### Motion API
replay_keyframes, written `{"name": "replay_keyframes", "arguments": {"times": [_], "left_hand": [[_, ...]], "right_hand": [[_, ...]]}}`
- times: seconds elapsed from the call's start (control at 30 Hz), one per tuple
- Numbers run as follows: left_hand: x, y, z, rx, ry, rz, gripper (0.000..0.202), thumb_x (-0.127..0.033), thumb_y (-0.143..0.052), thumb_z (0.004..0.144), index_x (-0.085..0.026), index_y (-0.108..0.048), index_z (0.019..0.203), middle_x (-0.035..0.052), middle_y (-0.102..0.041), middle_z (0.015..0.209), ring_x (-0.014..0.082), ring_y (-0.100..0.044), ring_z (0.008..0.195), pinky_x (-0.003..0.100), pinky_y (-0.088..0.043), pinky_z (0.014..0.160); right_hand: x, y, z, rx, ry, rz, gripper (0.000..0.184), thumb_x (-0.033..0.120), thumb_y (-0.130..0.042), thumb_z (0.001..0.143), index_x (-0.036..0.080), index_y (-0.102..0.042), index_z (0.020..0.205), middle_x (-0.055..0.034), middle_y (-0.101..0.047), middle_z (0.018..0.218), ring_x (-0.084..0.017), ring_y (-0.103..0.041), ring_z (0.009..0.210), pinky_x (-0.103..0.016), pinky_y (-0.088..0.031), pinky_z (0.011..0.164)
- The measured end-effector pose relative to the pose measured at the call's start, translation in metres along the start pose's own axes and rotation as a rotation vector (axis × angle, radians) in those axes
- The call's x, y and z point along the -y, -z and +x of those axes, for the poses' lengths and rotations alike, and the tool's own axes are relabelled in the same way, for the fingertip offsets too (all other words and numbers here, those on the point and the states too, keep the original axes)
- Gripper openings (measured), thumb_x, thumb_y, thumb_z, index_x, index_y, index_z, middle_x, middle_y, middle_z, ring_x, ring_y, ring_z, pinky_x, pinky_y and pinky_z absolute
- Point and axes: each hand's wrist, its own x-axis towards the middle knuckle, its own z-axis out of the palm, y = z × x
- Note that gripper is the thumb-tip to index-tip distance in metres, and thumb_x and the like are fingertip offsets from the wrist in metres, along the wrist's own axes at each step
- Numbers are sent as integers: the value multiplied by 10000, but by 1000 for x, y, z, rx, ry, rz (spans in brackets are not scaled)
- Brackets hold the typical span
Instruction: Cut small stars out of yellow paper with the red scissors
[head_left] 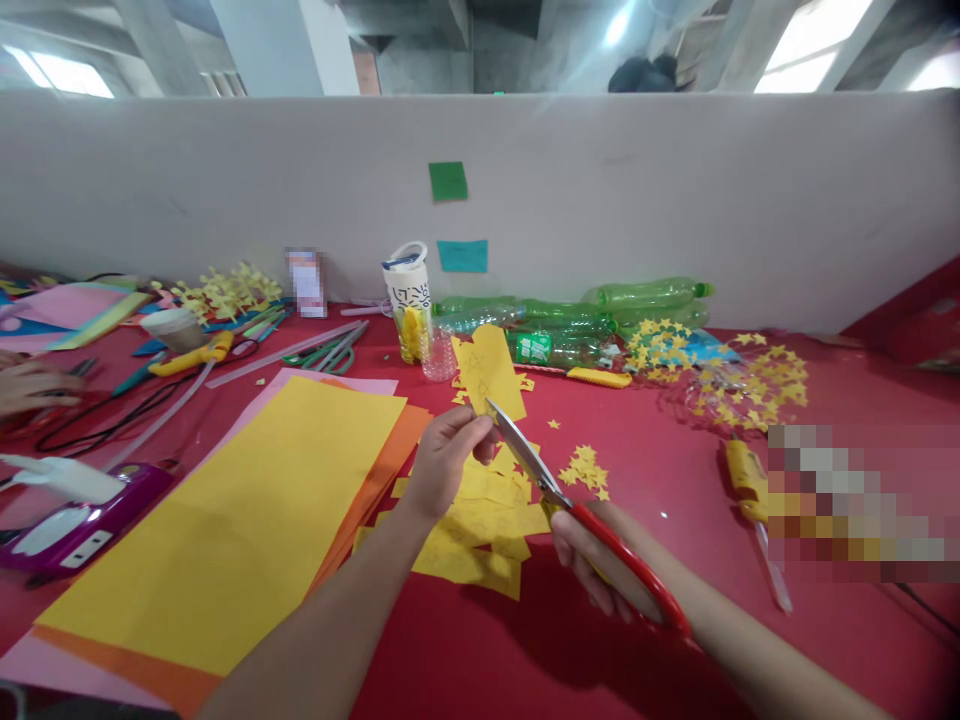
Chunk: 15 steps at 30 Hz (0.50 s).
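My left hand [442, 460] is closed in a pinch at the lower edge of a yellow paper strip [491, 370] with star outlines drawn on it. My right hand [592, 560] grips red-handled scissors [626, 560], whose blade tips meet the paper close to my left fingertips. How far the blades are apart is hard to see. Under my hands lie several yellow paper scraps [465, 560]. A small heap of cut yellow paper stars [585, 470] sits just beyond the scissors, and a single star [553, 424] lies farther back.
Yellow, orange and pink sheets [240, 520] are stacked at left, beside a purple power strip [90, 530]. Green plastic bottles [570, 310] and a patterned tumbler [409, 300] stand or lie by the partition. Glue guns [742, 480] lie at both sides. Another person's hand [37, 390] shows far left.
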Motion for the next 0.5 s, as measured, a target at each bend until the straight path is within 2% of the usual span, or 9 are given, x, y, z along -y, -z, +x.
{"name": "replay_keyframes", "arguments": {"times": [0.23, 0.5], "left_hand": [[-2, 0, 1, 2, 28, -72, 252, -223, -510, 859, -156, -608, 636, -5, -540, 551, 111, -488, 542, 265, -380, 571], [-8, 4, 7, -133, 59, -220, 188, -217, -542, 813, -166, -556, 633, -29, -521, 527, 91, -474, 485, 230, -362, 502]], "right_hand": [[2, 2, 0, -21, -21, -33, 484, 645, -410, 837, 193, -484, 679, 70, -473, 344, -49, -369, 248, -113, -283, 259], [4, 3, -1, -36, 1, -85, 514, 675, -396, 824, 194, -466, 656, 73, -451, 341, -47, -345, 241, -124, -271, 257]]}}
